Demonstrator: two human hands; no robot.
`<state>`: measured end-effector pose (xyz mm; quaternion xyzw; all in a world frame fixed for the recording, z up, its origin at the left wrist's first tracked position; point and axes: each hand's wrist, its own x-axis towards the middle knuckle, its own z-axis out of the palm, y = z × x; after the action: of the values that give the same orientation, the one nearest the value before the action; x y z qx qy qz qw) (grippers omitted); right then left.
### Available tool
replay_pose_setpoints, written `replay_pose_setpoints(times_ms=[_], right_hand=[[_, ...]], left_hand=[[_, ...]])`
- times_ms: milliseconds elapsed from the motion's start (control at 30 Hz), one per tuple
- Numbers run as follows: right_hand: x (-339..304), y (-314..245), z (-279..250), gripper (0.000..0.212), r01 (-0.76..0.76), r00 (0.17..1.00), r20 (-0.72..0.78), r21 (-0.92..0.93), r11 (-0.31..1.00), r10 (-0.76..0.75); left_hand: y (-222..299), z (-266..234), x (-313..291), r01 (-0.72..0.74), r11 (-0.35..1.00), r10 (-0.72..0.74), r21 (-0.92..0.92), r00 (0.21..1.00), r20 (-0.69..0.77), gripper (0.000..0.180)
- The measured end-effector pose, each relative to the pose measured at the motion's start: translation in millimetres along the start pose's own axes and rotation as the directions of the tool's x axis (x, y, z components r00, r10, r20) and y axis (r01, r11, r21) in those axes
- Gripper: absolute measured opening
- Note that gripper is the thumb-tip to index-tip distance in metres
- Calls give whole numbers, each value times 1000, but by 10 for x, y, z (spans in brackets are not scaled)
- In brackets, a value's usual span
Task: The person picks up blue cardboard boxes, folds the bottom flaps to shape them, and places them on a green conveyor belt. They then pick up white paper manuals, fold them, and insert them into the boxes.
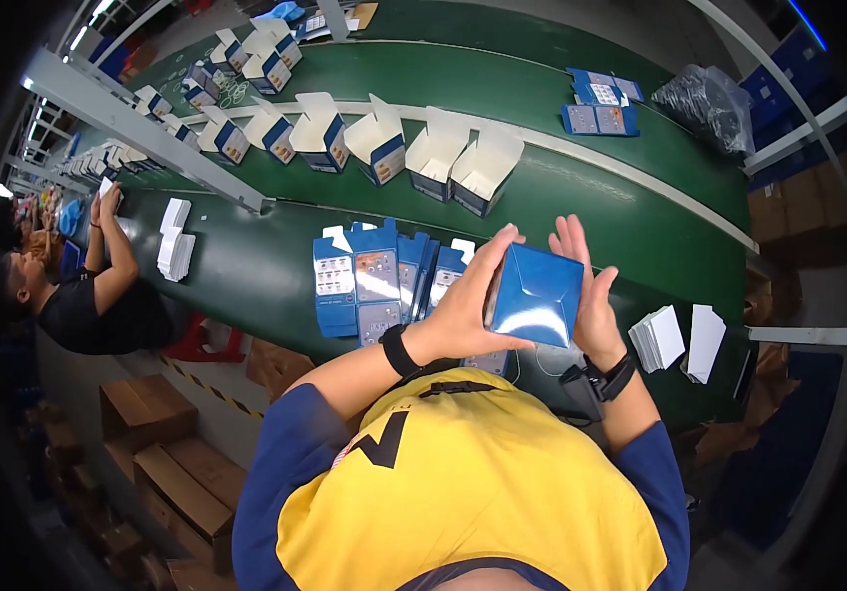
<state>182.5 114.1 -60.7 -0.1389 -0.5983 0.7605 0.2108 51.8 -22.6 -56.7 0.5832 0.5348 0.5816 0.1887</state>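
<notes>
In front of my chest is a glossy blue cardboard box (pixel 539 295), its folded closed end facing up. My left hand (pixel 470 303) is wrapped round the box's left side, gripping it. Along the right side stands my right hand (pixel 593 307), its fingers stretched out and spread; whether its palm presses on the box I cannot tell. Flat printed blue cartons (pixel 377 276) lie in a pile on the green bench left of my hands, partly covered by my left arm.
Open blue-and-white boxes (pixel 376 148) line the green conveyor (pixel 581 192). Stacks of white card (pixel 656 339) lie to my right. More flat cartons (pixel 601 103) and a clear plastic bag (pixel 707 106) are at the far right. A co-worker (pixel 98 305) sits at the left, near white cards (pixel 176 251).
</notes>
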Motion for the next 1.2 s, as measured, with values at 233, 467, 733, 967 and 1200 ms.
replay_pose_setpoints(times_ms=[233, 467, 733, 967, 1200], right_hand=[[338, 189, -589, 77, -614, 789, 264, 328, 718, 554], [1190, 1091, -1098, 102, -8, 976, -212, -291, 957, -57], [867, 1778, -1315, 91, -504, 846, -466, -535, 678, 261], [-121, 1416, -574, 66, -653, 749, -62, -242, 718, 660], [-238, 869, -101, 77, -414, 908, -272, -478, 775, 318]], left_hand=[[-562, -288, 118, -644, 533, 468, 549, 765, 443, 90], [-1160, -144, -383, 651, 381, -806, 657, 581, -108, 83], [-1321, 193, -727, 527, 322, -675, 786, 710, -200, 94], [-1079, 143, -652, 670, 475, -793, 570, 607, -53, 99], [-1053, 174, -753, 705, 610, -791, -362, 518, -324, 80]])
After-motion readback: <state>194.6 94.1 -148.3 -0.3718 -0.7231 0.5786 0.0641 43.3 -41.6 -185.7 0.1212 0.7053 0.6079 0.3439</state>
